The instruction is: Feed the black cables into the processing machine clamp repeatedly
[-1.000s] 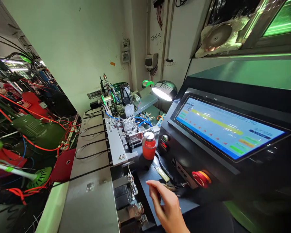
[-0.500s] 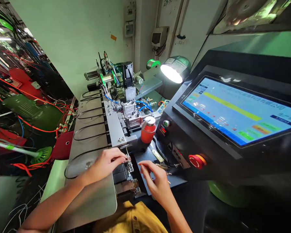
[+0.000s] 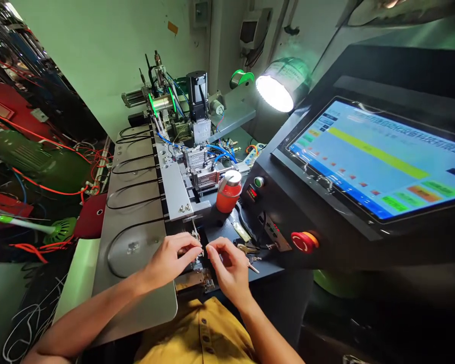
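Over the front end of the machine's metal rail [image 3: 173, 188], my left hand [image 3: 176, 259] is closed, thumb and index finger pinched. Whatever it pinches is too small to make out. Close by on its right, my right hand [image 3: 230, 268] is also closed with bent fingers, its fingertips nearly meeting the left ones. A small metal fixture [image 3: 197, 236] sits behind and partly under the fingers. Below the hands, a metal block with a small clamp [image 3: 201, 279] shows. Black cable loops [image 3: 131, 199] lie across the grey metal plate [image 3: 151, 301] left of the rail.
An orange-red bottle [image 3: 228, 192] stands behind my right hand, with keys [image 3: 248, 248] nearby. At right is a control panel with a lit screen [image 3: 379, 156] and a red emergency stop button [image 3: 304, 242]. A lit lamp [image 3: 278, 91] and pneumatic cylinders [image 3: 205, 167] stand farther back.
My right hand has moved left toward the left hand, and their fingertips are now close together. The left hand stays over the fixture. The camera view has shifted somewhat.
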A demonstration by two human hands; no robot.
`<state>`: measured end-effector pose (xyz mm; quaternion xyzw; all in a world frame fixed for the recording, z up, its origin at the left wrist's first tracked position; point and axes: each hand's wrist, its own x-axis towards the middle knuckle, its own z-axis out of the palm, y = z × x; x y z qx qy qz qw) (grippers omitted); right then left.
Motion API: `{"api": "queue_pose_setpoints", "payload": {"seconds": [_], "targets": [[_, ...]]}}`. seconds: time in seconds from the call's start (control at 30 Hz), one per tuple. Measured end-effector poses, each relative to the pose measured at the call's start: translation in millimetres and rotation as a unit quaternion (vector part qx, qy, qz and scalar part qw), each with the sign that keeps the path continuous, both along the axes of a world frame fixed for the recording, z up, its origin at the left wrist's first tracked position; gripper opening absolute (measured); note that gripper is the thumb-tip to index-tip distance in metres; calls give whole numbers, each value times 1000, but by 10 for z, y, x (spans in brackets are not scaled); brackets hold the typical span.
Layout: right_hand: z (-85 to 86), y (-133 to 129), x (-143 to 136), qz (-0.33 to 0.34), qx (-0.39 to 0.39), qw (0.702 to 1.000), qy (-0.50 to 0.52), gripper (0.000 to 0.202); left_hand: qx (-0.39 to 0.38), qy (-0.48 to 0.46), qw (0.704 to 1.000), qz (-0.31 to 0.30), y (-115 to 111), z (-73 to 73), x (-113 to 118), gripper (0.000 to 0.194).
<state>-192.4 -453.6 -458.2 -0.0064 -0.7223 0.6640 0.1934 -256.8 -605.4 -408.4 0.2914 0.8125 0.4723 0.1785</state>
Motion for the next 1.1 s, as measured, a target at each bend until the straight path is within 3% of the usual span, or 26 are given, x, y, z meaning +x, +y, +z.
{"api": "queue_pose_setpoints", "payload": {"seconds": [0.13, 0.27, 0.37, 0.47, 0.57, 0.73, 0.9, 1.1], "targets": [[-81, -221, -5, -108, 23, 982, 155, 10, 67, -150, 986, 30, 57, 8, 97, 24], [-134, -329, -10, -152, 49, 973, 167, 14, 82, -179, 980, 39, 76, -14, 161, 25], [-105, -255, -9, -120, 49, 983, 128, 13, 70, -154, 985, 36, 51, -34, 118, 25], [-83, -87, -24, -77, 52, 994, 58, 13, -1, -34, 998, 54, -2, -75, -8, 27], [-128, 64, -46, -88, 45, 995, -1, 14, -82, 57, 992, 73, -43, -138, -139, 28], [-257, 118, -48, -109, 47, 992, -35, 20, -158, 58, 983, 76, -22, -201, -203, 27], [-293, 105, -44, -104, 51, 992, -41, 20, -183, 69, 977, 84, 13, -193, -187, 27], [-266, 140, -198, 5, 87, 994, -71, 26, -204, 79, 972, 83, 48, -195, -199, 26]]}}
